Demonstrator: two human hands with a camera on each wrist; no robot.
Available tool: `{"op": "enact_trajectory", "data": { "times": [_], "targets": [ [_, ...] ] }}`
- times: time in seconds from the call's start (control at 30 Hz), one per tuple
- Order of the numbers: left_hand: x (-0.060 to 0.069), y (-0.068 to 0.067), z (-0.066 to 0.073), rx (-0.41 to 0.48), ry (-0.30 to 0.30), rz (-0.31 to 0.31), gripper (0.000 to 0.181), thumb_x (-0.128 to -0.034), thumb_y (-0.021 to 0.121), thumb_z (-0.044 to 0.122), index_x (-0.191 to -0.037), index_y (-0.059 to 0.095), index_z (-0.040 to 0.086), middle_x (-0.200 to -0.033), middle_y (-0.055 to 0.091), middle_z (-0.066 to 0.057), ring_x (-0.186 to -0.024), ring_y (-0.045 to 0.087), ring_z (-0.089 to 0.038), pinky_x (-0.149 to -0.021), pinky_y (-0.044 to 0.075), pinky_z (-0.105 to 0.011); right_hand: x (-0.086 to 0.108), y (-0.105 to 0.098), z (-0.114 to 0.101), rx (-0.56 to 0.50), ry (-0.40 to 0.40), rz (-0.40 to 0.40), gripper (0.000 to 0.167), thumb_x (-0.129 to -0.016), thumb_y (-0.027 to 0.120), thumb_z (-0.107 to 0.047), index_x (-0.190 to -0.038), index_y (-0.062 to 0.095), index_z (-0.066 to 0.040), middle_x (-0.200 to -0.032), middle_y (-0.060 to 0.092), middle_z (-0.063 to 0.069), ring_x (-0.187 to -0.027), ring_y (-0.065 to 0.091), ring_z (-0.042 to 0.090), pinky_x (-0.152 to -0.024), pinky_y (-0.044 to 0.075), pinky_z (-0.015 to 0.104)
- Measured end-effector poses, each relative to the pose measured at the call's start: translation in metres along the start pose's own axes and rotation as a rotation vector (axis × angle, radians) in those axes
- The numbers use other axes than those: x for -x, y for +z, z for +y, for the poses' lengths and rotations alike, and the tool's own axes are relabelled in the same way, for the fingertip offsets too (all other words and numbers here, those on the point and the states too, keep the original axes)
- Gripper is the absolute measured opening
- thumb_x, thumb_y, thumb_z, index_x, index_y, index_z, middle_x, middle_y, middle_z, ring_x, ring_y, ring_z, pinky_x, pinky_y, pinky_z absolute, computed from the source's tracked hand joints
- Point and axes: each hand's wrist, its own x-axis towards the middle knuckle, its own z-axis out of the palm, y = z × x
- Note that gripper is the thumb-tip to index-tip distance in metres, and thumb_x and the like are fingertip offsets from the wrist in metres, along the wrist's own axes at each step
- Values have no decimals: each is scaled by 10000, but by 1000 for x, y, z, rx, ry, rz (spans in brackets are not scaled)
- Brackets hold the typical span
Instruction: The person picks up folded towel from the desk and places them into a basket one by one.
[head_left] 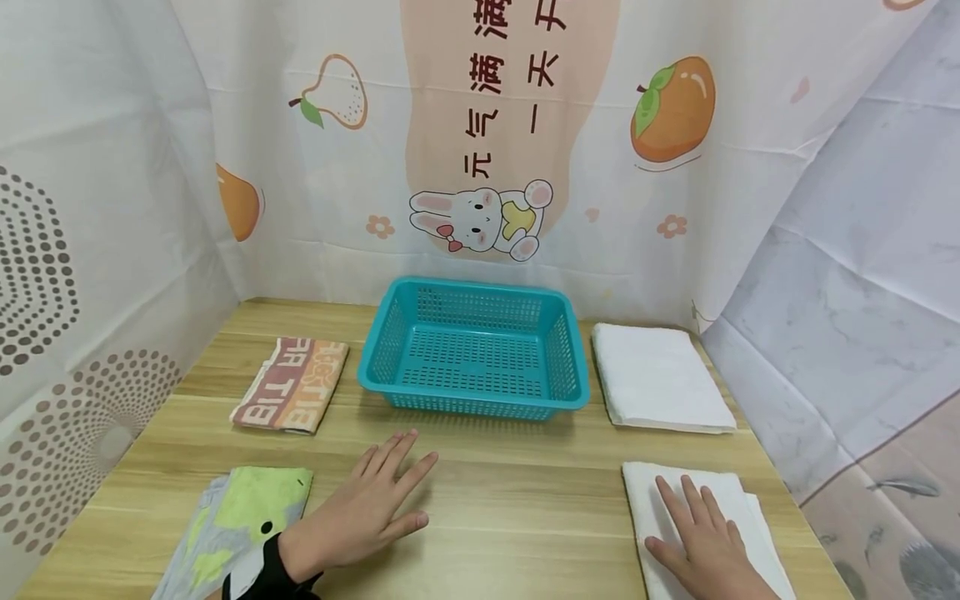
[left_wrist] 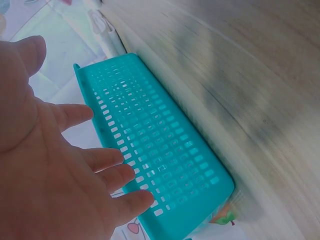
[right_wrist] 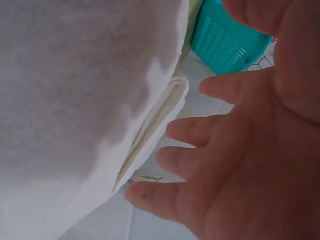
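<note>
A teal perforated plastic basket stands at the back middle of the table with nothing inside. My left hand, fingers spread, is above the table between the basket and a folded green and grey towel. In the left wrist view the palm faces the basket's side and holds nothing. My right hand hovers with spread fingers over the nearer folded white towel; the right wrist view shows this towel below the palm, apart from it.
A folded towel with red and orange lettering lies left of the basket. Another folded white towel lies to its right. Behind the wooden table hangs a printed curtain, with more cloth along both sides.
</note>
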Motion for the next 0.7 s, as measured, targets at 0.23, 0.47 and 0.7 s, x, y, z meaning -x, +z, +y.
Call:
{"op": "enact_trajectory", "data": {
  "times": [0.23, 0.47, 0.7],
  "targets": [
    [0, -1, -2, 7, -20, -21, 657, -1004, 545, 444, -1552, 348, 140, -1614, 199, -233, -1475, 218, -415, -1117, 258, -613, 0, 1, 6, 21, 33, -18, 883, -885, 684, -487, -1518, 262, -39, -1507, 178, 414, -1332, 155, 654, -911, 194, 849],
    [-1, -5, -1, -3, -1, -17, 632, -1015, 532, 427, -1549, 352, 140, -1606, 211, -240, -1457, 250, -436, -1095, 287, -619, 0, 4, 16, 15, 51, -97, 816, -900, 641, -535, -1504, 342, -75, -1506, 175, 402, -1299, 125, 705, -845, 170, 891],
    [-2, -3, 1, 7, -7, -26, 647, -1007, 540, 439, -1549, 353, 139, -1608, 199, -249, -1464, 228, -438, -1105, 274, -616, 6, 11, 25, -49, 71, -162, 802, -937, 561, -586, -1552, 283, -153, -1539, 125, 387, -1302, 69, 724, -834, 87, 907]
  ]
}}
